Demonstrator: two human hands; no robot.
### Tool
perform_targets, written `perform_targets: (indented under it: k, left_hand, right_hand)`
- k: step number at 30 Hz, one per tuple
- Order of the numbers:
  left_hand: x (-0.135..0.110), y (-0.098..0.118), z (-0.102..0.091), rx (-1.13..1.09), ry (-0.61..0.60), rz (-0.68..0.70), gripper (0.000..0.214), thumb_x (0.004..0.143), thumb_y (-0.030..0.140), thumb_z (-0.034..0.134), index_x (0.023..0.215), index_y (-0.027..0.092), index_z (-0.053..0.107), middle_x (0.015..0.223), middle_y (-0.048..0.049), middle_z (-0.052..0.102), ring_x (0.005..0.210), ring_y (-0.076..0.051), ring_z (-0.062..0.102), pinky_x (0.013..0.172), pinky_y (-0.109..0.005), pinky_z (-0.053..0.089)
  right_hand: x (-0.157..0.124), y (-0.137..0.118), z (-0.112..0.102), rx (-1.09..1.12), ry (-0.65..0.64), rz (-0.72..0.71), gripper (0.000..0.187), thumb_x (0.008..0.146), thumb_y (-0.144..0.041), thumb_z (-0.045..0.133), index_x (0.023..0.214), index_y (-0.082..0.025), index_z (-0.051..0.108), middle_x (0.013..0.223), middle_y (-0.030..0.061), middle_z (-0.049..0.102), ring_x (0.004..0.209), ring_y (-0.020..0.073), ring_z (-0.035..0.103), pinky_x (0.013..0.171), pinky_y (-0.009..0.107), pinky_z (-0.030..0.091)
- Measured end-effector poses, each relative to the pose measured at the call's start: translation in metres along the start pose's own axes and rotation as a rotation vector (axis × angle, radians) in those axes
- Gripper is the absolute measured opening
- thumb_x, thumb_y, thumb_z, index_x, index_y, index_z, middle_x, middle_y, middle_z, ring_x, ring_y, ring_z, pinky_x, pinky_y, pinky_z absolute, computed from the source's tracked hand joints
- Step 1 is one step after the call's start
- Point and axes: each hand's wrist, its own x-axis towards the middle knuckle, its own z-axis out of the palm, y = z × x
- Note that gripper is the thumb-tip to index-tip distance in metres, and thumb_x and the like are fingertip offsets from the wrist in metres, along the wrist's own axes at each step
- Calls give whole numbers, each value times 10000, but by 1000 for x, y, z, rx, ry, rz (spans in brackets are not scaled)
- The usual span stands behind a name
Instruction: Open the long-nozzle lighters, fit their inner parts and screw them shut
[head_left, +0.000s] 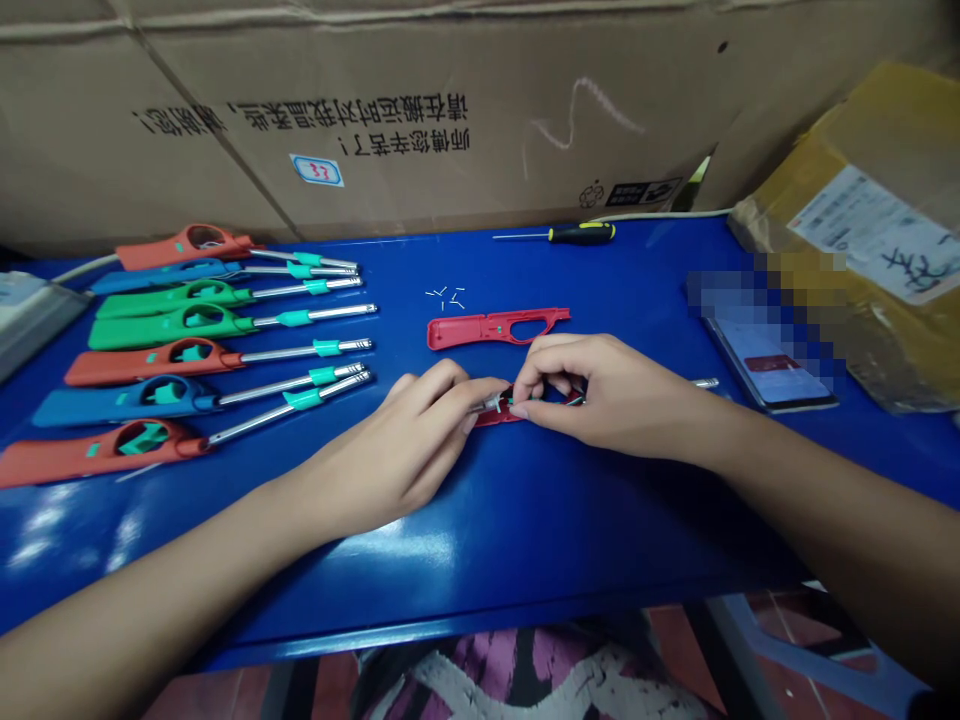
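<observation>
A red lighter half-shell [495, 414] lies on the blue table with small inner parts in it, largely covered by my hands. My left hand [427, 430] grips its left end, fingers closed around it. Over its middle, my right hand [592, 390] has thumb and fingers pinched together at the inner parts; what exactly they pinch is hidden. A metal tube tip [706, 382] shows beyond my right wrist. Just behind my hands lies the matching red shell half [465, 330], hollow side up. Several tiny pins or screws [450, 298] are scattered behind that.
Several long-necked lighters [150, 365] in orange, blue and green lie side by side at left. At the back is a screwdriver [581, 234]. A phone [772, 360] and a taped parcel [862, 230] stand right, and a cardboard wall [375, 60] closes off the back.
</observation>
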Motion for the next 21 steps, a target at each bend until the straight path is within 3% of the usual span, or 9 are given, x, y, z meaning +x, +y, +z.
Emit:
perform_targets:
  k: [9,21]
  left_hand:
    - [4,4,1,17,35,8,293,1067,284,462,1352,233,507,1132,-36,616,995,-176,576,831,-326,357]
    - [7,7,-2,-123,156,-3,271,960,327,658,1191,196,605,1079,-25,660,952,-145,638,854,-265,461]
  right_hand:
    - [-1,0,2,-12,9,-18,118,819,-96,652,830,-184,729,817,-19,651,718,102,530,680,263,416]
    - [-1,1,2,-18,-42,-54,114,835,-108,644,855,-185,726,895,8,670,807,124,606,757,272,464]
